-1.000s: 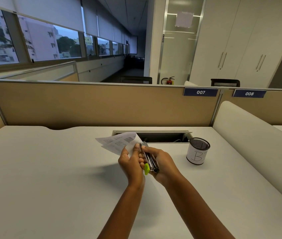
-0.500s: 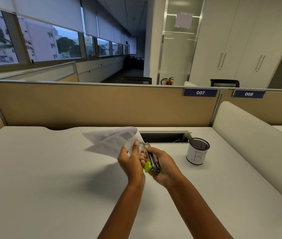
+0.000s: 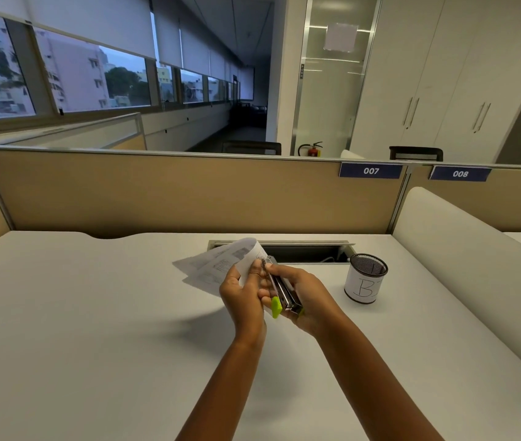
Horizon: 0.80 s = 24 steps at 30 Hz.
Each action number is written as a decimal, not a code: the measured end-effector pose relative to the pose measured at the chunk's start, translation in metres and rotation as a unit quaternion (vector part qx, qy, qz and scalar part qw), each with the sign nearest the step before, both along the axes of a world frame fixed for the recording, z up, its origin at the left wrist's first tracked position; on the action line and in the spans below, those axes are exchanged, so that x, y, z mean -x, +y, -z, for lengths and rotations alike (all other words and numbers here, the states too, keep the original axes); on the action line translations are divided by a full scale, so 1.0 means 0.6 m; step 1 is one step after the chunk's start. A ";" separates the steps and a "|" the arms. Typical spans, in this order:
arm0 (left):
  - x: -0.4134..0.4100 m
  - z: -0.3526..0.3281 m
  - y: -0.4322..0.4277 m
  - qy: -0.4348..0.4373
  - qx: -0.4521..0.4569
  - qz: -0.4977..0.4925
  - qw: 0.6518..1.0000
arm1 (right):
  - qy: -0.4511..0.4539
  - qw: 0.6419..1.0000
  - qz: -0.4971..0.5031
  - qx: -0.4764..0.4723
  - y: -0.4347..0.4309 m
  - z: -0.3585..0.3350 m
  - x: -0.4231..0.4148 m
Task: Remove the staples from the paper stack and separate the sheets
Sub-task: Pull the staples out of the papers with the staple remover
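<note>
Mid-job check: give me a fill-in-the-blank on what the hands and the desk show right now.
1. The left hand pinches the ____.
2. The stapler gripped in the right hand has a ____ plastic end.
3. The mesh pen cup bears the handwritten letter ____.
4. The cup stands on the desk to the ____ of both hands.
Missing words: paper stack; green; B; right.

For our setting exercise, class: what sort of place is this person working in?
Most likely an open-plan office: a desk against a cubicle partition with a 007 number plate, and a mesh pen cup.
</note>
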<state>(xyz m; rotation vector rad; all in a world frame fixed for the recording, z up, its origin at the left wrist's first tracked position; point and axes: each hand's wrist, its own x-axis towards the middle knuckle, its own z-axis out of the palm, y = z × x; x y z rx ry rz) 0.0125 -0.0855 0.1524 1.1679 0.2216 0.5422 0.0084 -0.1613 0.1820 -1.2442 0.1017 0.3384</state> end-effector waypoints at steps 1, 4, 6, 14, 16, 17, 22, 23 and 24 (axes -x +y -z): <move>0.000 0.000 0.001 0.003 0.006 0.004 1.000 | 0.007 1.000 0.000 -0.013 0.001 0.000 0.001; 0.000 0.001 0.002 0.007 0.039 0.019 0.999 | 0.045 0.996 0.003 -0.078 0.007 -0.002 0.006; 0.000 0.001 0.000 0.008 0.045 0.012 0.999 | 0.070 0.990 0.011 -0.119 0.012 -0.003 0.009; 0.008 -0.004 -0.009 0.033 0.066 -0.005 0.997 | 0.124 0.965 0.033 -0.228 0.022 0.000 0.016; 0.013 -0.012 -0.009 0.025 0.063 -0.015 0.998 | 0.133 0.961 0.051 -0.238 0.022 0.011 0.015; 0.015 -0.021 -0.009 0.005 0.048 -0.027 0.998 | 0.141 0.959 0.068 -0.237 0.021 0.022 0.014; 0.002 -0.097 -0.001 -0.057 0.020 -0.028 0.998 | 0.168 0.956 0.139 -0.198 0.002 0.088 0.020; -0.004 -0.103 0.003 -0.049 0.030 -0.027 0.998 | 0.159 0.962 0.142 -0.173 -0.006 0.096 0.018; -0.007 -0.104 0.008 -0.038 0.041 -0.031 0.998 | 0.143 0.971 0.143 -0.130 -0.015 0.103 0.014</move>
